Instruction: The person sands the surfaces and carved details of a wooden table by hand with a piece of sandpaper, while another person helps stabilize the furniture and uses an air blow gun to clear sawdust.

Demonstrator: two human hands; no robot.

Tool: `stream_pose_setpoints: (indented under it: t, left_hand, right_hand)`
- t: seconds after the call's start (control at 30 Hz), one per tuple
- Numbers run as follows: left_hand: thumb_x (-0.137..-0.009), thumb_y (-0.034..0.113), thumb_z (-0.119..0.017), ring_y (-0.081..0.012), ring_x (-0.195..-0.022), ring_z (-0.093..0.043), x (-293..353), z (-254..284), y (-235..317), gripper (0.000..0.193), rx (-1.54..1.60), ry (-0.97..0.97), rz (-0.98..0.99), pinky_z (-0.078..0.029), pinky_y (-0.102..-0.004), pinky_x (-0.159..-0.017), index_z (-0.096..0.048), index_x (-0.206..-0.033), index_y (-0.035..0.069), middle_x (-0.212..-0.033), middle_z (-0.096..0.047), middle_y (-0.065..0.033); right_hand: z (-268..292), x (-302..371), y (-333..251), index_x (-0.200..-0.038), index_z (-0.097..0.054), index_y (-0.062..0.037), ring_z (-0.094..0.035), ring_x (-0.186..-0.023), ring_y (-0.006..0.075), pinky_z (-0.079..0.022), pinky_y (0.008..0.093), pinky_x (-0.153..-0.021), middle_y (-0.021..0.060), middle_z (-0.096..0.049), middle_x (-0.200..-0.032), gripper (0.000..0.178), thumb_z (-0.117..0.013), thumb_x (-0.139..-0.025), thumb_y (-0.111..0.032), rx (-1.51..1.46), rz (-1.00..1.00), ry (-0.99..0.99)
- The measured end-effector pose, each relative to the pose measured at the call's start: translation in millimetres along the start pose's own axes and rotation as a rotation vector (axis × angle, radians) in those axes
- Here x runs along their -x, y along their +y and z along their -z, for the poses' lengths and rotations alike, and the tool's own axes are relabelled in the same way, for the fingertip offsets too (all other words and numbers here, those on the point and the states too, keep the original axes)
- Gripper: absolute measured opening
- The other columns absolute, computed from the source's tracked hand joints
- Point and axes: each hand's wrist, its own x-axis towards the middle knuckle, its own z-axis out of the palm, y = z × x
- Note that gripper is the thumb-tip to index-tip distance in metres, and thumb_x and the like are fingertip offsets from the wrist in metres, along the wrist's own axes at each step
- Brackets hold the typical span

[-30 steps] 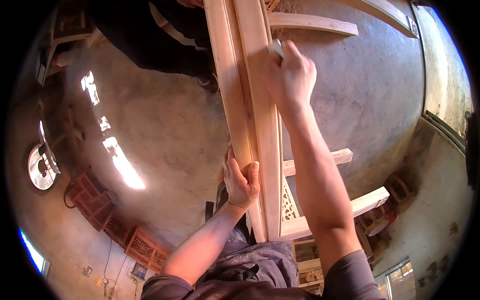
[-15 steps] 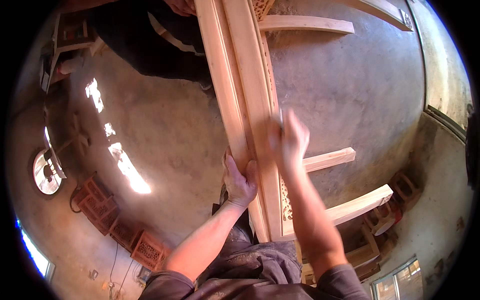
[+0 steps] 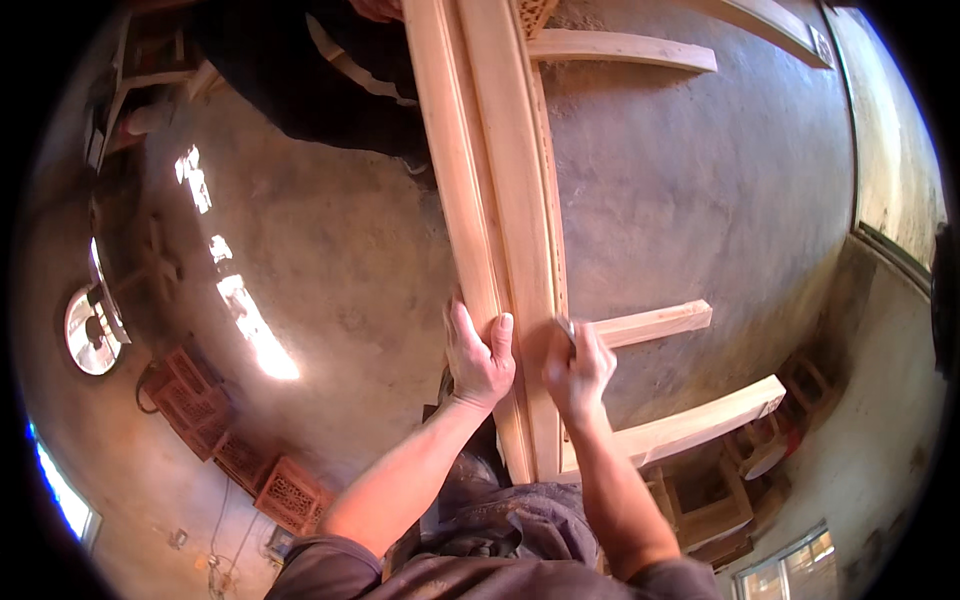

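A long pale wooden furniture frame point(image 3: 513, 230) with grooved, moulded edges stretches away from my lap, its legs pointing off to the right. My left hand point(image 3: 484, 362) clasps its left edge, thumb lying on top and fingers partly hidden down the side. At the opposite edge, my right hand point(image 3: 582, 372) is closed around a small grey tool point(image 3: 568, 328), whose kind I cannot make out. The tool's tip is at the moulded right edge. Some of the right fingers are blurred.
Several wooden legs, including a curved one point(image 3: 625, 50) and a nearer one point(image 3: 690, 425), jut out over the concrete floor point(image 3: 340, 220). Another person's hand point(image 3: 378, 8) is at the far end. Carved reddish panels point(image 3: 290, 497) and a round fan-like object point(image 3: 90, 333) stand left; stools point(image 3: 755, 445) lie right.
My right hand has drawn back toward me along the frame's right edge, still holding the grey tool. My left hand keeps its grip. The whole view has shifted slightly.
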Motion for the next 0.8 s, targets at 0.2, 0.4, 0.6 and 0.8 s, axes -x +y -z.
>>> stream_pose_setpoints:
  t: [0.2,0.4,0.6,0.8]
  left_hand:
    - [-0.101,0.029,-0.061,-0.0521,-0.124,-0.051,-12.5,1.3,7.9,0.068,0.048,-0.022,-0.129,-0.045,-0.0536,-0.103,-0.032,-0.148,-0.01,-0.138,-0.048,-0.0343]
    - [-0.1,0.029,-0.062,-0.0548,-0.128,-0.047,-11.1,8.3,4.1,0.069,-0.043,-0.033,-0.095,-0.043,-0.0556,-0.108,-0.032,-0.147,-0.012,-0.144,-0.043,-0.0361]
    - [-0.098,0.028,-0.065,-0.0553,-0.132,-0.043,-16.5,17.6,13.8,0.068,0.007,-0.028,-0.164,-0.041,-0.0569,-0.11,-0.035,-0.142,-0.015,-0.144,-0.042,-0.0371]
    - [-0.095,0.031,-0.068,-0.055,-0.128,-0.048,-12.6,9.8,11.1,0.068,-0.029,-0.03,-0.129,-0.044,-0.0588,-0.105,-0.04,-0.138,-0.014,-0.142,-0.046,-0.036]
  right_hand:
    - [-60.4,-203.9,-38.0,-0.084,-0.061,-0.001,-0.062,-0.072,0.0492,-0.051,0.0537,-0.064,0.0255,-0.064,-0.076,0.009,-0.058,-0.085,-0.01,0.108,0.094,0.024]
    - [-63.1,-203.8,-45.3,-0.085,-0.063,-0.0033,-0.064,-0.066,0.0466,-0.053,0.0467,-0.06,0.0258,-0.062,-0.07,0.007,-0.06,-0.084,-0.01,0.113,0.099,-0.043]
    - [-66.6,-233.3,-54.7,-0.078,-0.058,-0.0032,-0.062,-0.064,0.0464,-0.052,0.0485,-0.06,0.0235,-0.06,-0.067,0.008,-0.06,-0.083,-0.009,0.253,0.122,-0.071]
    - [-104.6,-354.2,-69.4,-0.084,-0.069,0.0016,-0.063,-0.07,0.05,-0.054,0.0547,-0.069,0.0268,-0.065,-0.072,0.021,-0.058,-0.079,-0.016,0.29,0.403,0.152]
